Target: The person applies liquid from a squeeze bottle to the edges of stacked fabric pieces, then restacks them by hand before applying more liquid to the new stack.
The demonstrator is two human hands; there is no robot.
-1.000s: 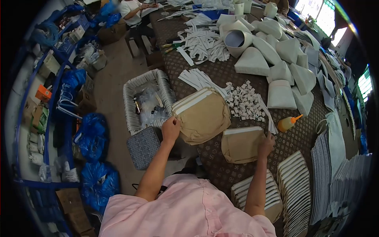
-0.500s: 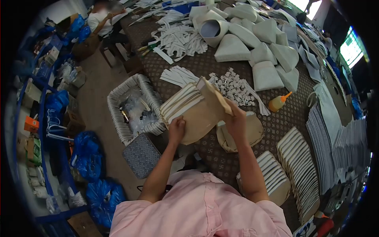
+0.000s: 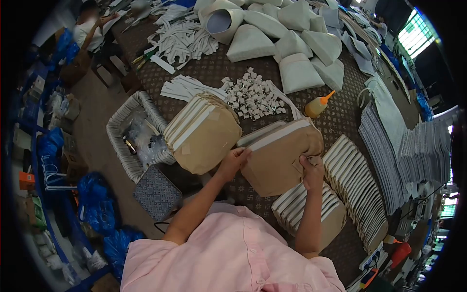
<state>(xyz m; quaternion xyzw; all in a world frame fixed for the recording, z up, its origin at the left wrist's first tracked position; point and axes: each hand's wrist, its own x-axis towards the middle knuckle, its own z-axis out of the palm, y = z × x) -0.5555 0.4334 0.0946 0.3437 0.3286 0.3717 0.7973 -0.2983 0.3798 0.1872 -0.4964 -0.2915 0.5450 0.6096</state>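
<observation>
A brown paper-covered panel [image 3: 272, 168] with a white band along its upper edge lies tilted in front of me. My left hand [image 3: 233, 164] pinches its left edge. At the panel's right side, my right hand [image 3: 313, 171] is closed on it, thumb on the brown face beside a small creased or cut spot. Part of another pale-edged piece [image 3: 260, 134] shows behind the panel. Just left of my left hand stands a stack of similar brown panels [image 3: 209, 138] with white edge bands. Below my right hand, a row of white-edged panels [image 3: 331, 221] is partly hidden by my forearm.
A long row of panels [image 3: 352, 173] runs along the right. Metal clips [image 3: 253, 95], white strips [image 3: 187, 88] and a glue bottle [image 3: 317, 106] lie beyond my hands. White moulded shapes [image 3: 250, 44] cover the back. A wrapped basket [image 3: 116, 119] stands left; a person sits far left.
The stack by my left hand is set down on the left. My left hand has moved right to the single panel, which my right hand has lowered and turned face up. The view has shifted right.
</observation>
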